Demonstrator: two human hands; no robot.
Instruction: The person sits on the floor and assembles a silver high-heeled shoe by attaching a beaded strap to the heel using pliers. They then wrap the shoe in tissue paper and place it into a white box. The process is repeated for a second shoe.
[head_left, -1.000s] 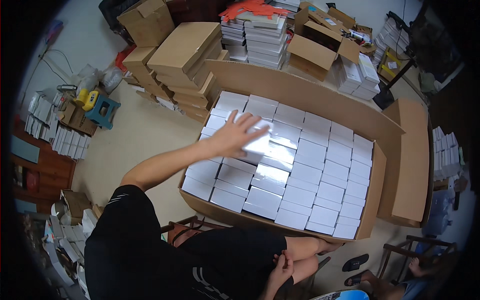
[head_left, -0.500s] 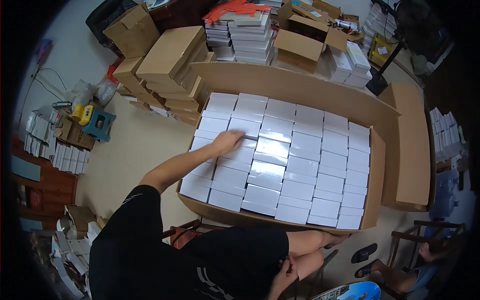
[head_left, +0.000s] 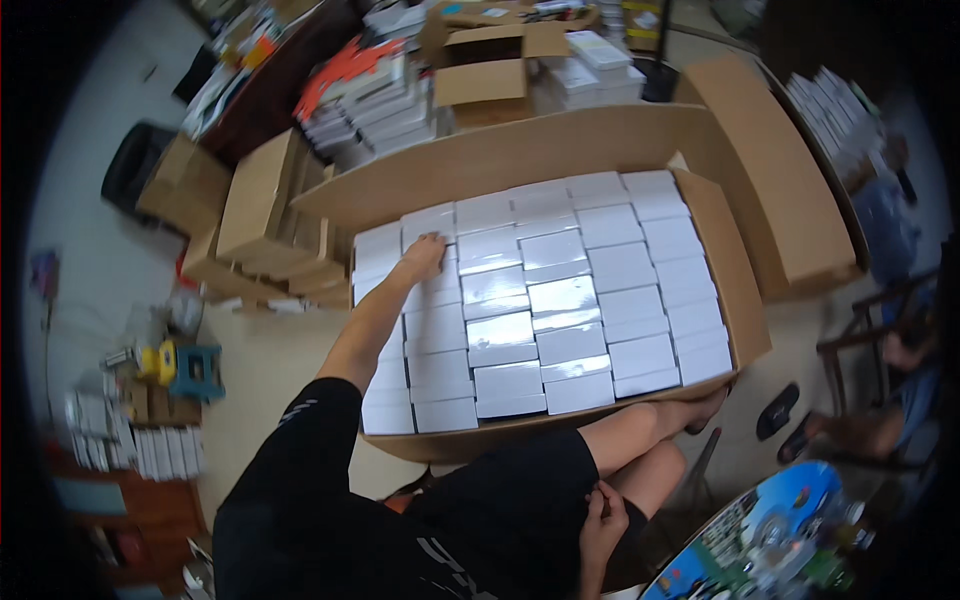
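Pretty much zero slack inside the big cardboard carton (head_left: 745, 290): it's packed wall to wall with flat white boxes (head_left: 560, 310), edges touching, so no gap is left between rows for fingers to be slipped in. Access is only from above, where the top layer is left open. The raised back flap (head_left: 500, 160) blocks the far side, and the left side is crowded by stacked brown cartons (head_left: 260, 215). Part of the left columns is covered by the left hand (head_left: 425, 255) and forearm.

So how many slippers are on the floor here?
2: one black slipper on the floor just right of the carton, the other slipper beside it. More may be hidden.
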